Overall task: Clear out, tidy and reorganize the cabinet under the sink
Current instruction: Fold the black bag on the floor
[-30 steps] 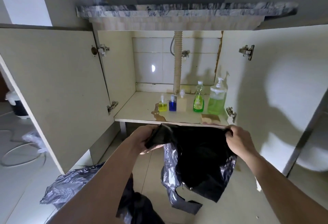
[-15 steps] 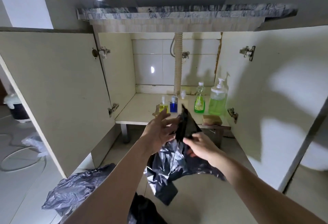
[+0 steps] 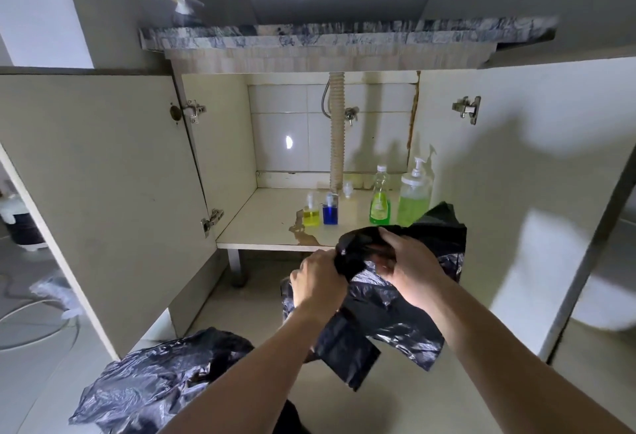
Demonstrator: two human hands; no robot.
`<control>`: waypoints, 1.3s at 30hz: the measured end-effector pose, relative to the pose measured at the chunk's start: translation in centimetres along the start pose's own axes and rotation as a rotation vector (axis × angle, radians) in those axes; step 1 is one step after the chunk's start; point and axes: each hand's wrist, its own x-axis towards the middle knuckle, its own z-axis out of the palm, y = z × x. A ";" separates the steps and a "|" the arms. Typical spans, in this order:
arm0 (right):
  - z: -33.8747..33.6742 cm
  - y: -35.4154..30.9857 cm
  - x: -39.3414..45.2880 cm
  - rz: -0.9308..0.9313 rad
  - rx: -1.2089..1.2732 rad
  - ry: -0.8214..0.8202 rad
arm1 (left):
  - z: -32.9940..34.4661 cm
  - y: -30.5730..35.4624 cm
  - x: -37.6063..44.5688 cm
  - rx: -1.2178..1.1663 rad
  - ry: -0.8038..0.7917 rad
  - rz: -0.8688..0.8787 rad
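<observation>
**Bag bunching in front of the open cabinet**

Currently the black plastic bag [image 3: 375, 309] is in mid-air, just in front of the front edge of the cabinet shelf [image 3: 268, 227], toward its right end. Top of the bag is gathered into a tight wad; the rest hangs loose below, clear of the floor as far as I can tell.

Both hands closed on it. Left hand [image 3: 318, 282] is fisted around the neck of the wad from the left. Right hand [image 3: 409, 268] has fingers curled over the top and right side, thumb tucked in. Hands nearly touching, wad between them.

My read: step in hand is compacting or knotting the bag for storage. To do it well: squeeze air out toward the hanging tail, keep the left fist fixed as an anchor, wrap with the right, tuck the loose end in so it doesn't spring back.

On the shelf behind: yellow bottle [image 3: 311, 215] and blue bottle [image 3: 330, 211] mid-shelf, green bottle [image 3: 379, 205] and pump dispenser [image 3: 414, 199] toward the right rear corner, drain hose [image 3: 337, 134] at the back. Stain at the shelf's front edge. Second bag [image 3: 151, 378] lies crumpled on the floor, lower left, by the left door [image 3: 96, 186].
</observation>
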 end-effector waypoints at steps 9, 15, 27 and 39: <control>-3.3 0.7 -0.8 -0.661 -1.518 0.021 | -0.1 -2.6 2.0 -0.086 -0.222 0.057; -6.6 2.8 4.0 -0.476 -1.495 0.083 | 0.3 -4.3 2.9 0.222 -0.235 0.108; -8.6 0.4 9.6 -0.735 -1.550 0.390 | 3.1 -4.7 10.7 0.552 -0.063 0.089; -12.7 9.9 2.0 0.238 -1.781 -0.300 | 7.3 -9.2 0.8 0.763 -1.155 0.054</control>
